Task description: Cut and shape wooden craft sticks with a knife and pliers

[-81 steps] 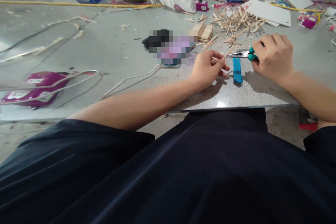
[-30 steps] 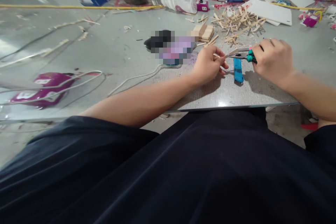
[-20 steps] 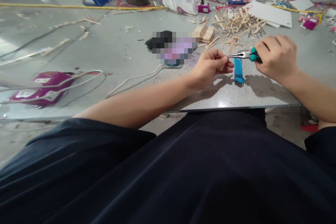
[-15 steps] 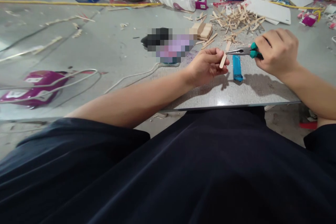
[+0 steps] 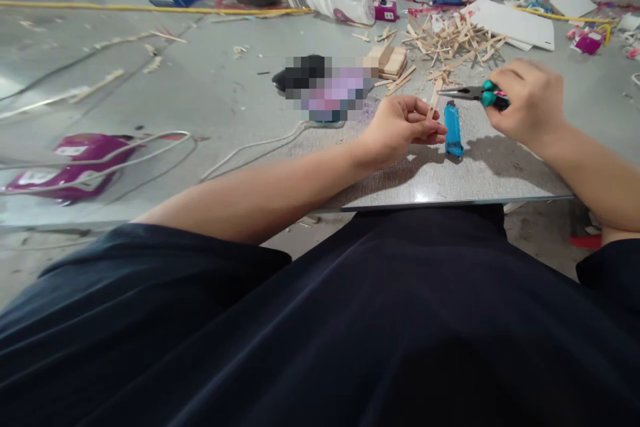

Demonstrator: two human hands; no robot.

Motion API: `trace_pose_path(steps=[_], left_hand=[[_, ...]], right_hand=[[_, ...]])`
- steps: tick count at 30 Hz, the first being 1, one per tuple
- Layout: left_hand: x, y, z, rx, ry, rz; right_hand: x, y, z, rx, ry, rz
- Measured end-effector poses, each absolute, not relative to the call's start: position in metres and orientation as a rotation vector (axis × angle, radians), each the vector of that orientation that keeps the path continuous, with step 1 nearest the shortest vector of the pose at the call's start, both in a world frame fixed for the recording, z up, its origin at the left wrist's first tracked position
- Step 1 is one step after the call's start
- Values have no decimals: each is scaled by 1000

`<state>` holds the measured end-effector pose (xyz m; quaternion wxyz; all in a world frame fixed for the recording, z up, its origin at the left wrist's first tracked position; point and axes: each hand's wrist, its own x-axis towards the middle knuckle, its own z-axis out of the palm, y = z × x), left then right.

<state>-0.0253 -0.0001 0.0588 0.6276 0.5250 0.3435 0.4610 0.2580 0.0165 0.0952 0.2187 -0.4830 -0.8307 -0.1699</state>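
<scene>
Half a second on, our left hand had swung the thin, pale, flat wooden stick from a slant to nearly upright, with less of it showing above the fingers. That hand was pinched shut on the stick's lower part. Our right hand was curled tight round the teal handles of the steel needle-nose pliers. Their long axis lay level, nose pointing left at the stick's upper end; whether the tip touched it we could not tell. So the stick stood just left of the pliers and crosswise to them. A blue plastic lighter lay beneath on the grey work surface, with a heap of loose wooden sticks beyond it. A purple device sat well to the left in the cluttered workroom.
</scene>
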Motion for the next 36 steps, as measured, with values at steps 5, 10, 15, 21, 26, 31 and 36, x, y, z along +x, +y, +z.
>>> trace_pose_path(steps=[5, 10, 15, 21, 26, 31, 36], left_hand=[[-24, 2, 57, 1211, 907, 1109], [-23, 0, 58, 1215, 961, 1114], [-18, -6, 62, 1210, 980, 1103], [-17, -9, 63, 1208, 988, 1104], [-18, -9, 62, 1209, 991, 1105], [-17, -10, 62, 1234, 1003, 1119], [-17, -11, 61, 1241, 996, 1131]], right_hand=[[259, 29, 94, -1504, -2276, -400], [257, 32, 91, -1469, -2350, -418], [249, 24, 87, -1458, -2381, -534], [242, 15, 89, -1517, -2429, -593], [244, 13, 86, -1418, -2435, -643], [243, 13, 79, -1435, -2410, -681], [240, 14, 81, -1485, -2414, -664]])
